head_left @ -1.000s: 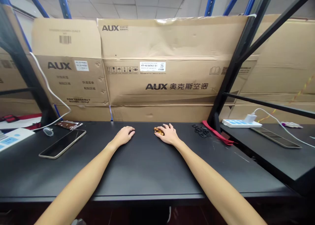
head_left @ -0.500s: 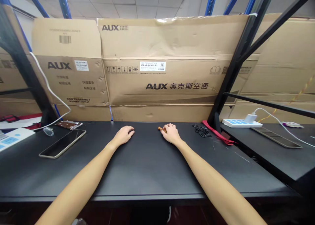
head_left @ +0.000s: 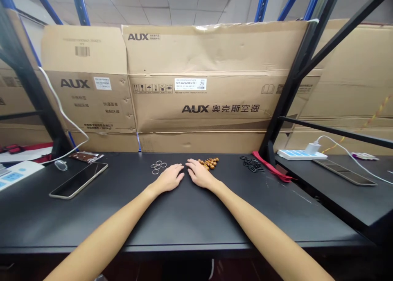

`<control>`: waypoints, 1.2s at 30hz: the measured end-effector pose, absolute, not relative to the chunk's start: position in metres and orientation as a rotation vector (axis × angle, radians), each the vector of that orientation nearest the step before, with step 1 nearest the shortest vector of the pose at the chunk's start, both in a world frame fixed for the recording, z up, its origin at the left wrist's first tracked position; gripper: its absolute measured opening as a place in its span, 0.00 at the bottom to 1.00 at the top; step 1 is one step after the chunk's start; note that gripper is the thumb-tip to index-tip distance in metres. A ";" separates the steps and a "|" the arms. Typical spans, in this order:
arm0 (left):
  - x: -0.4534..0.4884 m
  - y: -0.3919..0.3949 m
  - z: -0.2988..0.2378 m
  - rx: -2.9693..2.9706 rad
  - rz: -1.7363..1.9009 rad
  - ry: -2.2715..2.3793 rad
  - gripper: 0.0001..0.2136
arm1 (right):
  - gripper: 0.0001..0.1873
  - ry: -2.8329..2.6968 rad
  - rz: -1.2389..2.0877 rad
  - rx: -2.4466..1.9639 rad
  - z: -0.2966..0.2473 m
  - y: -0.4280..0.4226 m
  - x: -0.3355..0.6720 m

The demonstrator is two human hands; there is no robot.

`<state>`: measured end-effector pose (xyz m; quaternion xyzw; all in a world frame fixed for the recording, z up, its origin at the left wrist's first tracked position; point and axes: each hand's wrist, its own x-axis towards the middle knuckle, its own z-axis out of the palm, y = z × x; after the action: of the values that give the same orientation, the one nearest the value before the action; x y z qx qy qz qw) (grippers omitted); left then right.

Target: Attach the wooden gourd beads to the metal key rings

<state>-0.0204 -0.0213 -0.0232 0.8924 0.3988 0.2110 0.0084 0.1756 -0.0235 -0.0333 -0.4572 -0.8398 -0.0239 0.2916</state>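
My left hand (head_left: 169, 177) lies flat and open on the black table (head_left: 184, 215), fingers stretched forward. Just beyond and to its left lie several small metal rings (head_left: 157, 166). My right hand (head_left: 199, 175) also rests flat and open beside the left one, nearly touching it. A small heap of brown wooden beads (head_left: 209, 163) sits just past its fingertips on the right. Neither hand holds anything.
A phone (head_left: 78, 179) lies face up at the left, with a white power strip (head_left: 12, 175) further left. Black rings (head_left: 252, 164) and a red strap (head_left: 270, 168) lie at the right. Cardboard boxes (head_left: 211, 80) stand behind. A second power strip (head_left: 301, 154) sits on the right-hand table.
Both hands have drawn back and inward, opening flat. The metal rings that were under the left hand and the beads that were under the right hand now lie uncovered.
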 end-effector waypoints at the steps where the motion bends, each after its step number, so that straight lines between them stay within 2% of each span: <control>1: -0.016 -0.024 -0.024 2.781 0.629 1.243 0.20 | 0.20 -2.292 -0.007 -1.184 -0.034 -0.024 0.173; 8: -0.017 -0.024 -0.020 2.751 0.525 1.293 0.23 | 0.23 -2.392 0.103 -1.299 -0.027 -0.031 0.174; 18: -0.025 -0.019 -0.023 2.705 0.460 1.232 0.34 | 0.31 -2.432 0.217 -1.466 -0.023 -0.032 0.179; 26: -0.024 -0.019 -0.022 2.723 0.399 1.254 0.35 | 0.34 -2.425 0.235 -1.470 -0.023 -0.034 0.180; 36: -0.024 -0.019 -0.023 2.714 0.432 1.239 0.35 | 0.33 -2.404 0.199 -1.423 -0.026 -0.033 0.181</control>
<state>-0.0245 -0.0195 -0.0230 0.8984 0.4103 0.1429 0.0635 0.1813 -0.0333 -0.0257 -0.5006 -0.8460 0.0701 0.1695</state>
